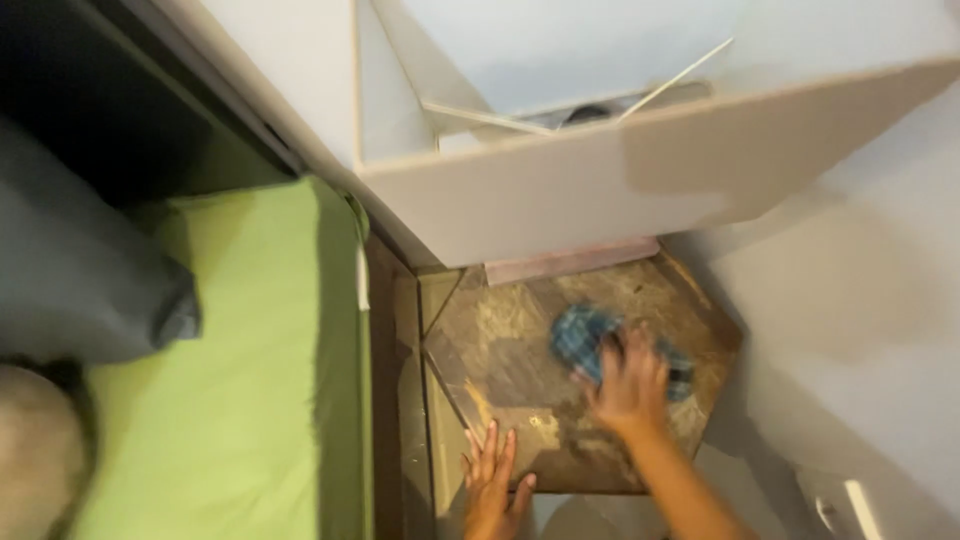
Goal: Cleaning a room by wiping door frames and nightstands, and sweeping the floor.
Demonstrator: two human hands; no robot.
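Note:
My right hand [630, 385] presses down on a blue checked cloth [585, 338] that lies on a worn brown wooden surface [510, 340], a low tabletop beside the bed. The cloth bunches under my fingers and shows on both sides of the hand. My left hand [493, 482] rests flat with fingers spread on the near edge of the same surface, holding nothing. The wood looks scuffed, with pale patches.
An open white drawer [600, 190] hangs out above the far part of the wooden surface. A bed with a green sheet [250, 350] and a grey pillow [80, 270] lies to the left. A white wall [870, 300] closes the right side.

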